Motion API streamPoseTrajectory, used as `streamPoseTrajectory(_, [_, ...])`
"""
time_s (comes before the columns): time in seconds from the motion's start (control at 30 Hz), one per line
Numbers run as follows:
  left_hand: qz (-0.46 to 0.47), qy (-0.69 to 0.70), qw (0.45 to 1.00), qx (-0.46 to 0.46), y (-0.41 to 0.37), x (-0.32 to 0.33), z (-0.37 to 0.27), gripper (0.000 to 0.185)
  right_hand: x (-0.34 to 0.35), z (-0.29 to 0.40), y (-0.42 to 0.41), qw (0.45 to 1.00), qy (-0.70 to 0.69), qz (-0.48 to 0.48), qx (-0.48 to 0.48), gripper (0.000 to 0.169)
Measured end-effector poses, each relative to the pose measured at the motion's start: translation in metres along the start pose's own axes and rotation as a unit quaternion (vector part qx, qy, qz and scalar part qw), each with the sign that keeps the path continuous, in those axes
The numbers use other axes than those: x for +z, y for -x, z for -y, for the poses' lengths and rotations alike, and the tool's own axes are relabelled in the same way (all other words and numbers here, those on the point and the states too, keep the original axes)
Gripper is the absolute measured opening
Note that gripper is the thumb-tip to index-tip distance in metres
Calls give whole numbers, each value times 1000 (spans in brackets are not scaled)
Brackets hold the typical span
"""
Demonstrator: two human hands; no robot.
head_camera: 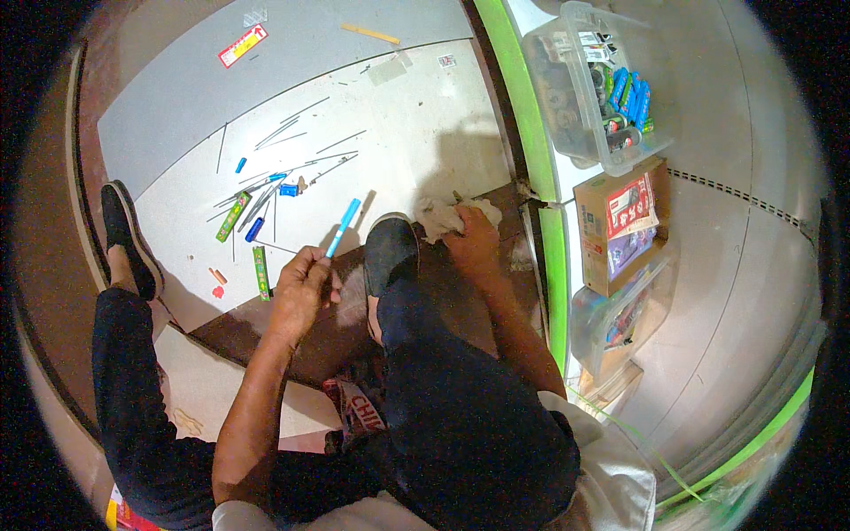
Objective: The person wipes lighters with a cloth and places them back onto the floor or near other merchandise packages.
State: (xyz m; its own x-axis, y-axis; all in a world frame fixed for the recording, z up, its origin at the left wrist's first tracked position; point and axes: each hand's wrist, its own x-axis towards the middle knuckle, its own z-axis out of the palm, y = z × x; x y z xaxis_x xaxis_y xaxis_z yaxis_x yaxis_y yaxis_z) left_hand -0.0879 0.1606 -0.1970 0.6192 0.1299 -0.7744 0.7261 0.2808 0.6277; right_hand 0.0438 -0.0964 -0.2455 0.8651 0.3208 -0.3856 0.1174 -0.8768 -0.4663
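In my left hand (307, 285) I hold a light blue marker-like pen (344, 226), its upper end pointing up and away from me. My right hand (475, 242) is down at the floor beside my right shoe, closed on a crumpled pale rag (438, 218). Ahead of the left hand, several thin dark rods (259, 206) lie scattered on the white floor panel (392, 133). Among them are a green patterned small box (233, 216), a blue cylindrical piece (254, 229) and a short blue piece (289, 190). A second green small box (261, 273) lies closer to me.
At right, a green-edged white shelf (556, 292) holds a clear plastic bin (601, 143) of batteries and packets, a cardboard box (594, 232) and another clear container (594, 332). A yellow strip (370, 34) and a red-yellow label (243, 46) lie farther off. My shoes (392, 255) flank the litter.
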Motion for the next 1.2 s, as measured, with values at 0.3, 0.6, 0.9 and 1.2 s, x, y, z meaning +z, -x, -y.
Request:
streamPoseTrajectory(0.3, [3,88,996,-13,-1,-2,-11,33,14,43,18,980,-2,82,-180,62])
streamPoseTrajectory(0.6, [-12,114,993,8,-5,-4,-18,34,22,50,19,985,-173,3,-24,38])
streamPoseTrajectory(0.9, [-43,63,995,61,-12,24,-20,22,-7,118,-29,959,-94,-67,-259,42])
streamPoseTrajectory(1.2, [-72,85,994,17,-6,25,-31,22,-2,123,-45,971,-61,-54,-225,43])
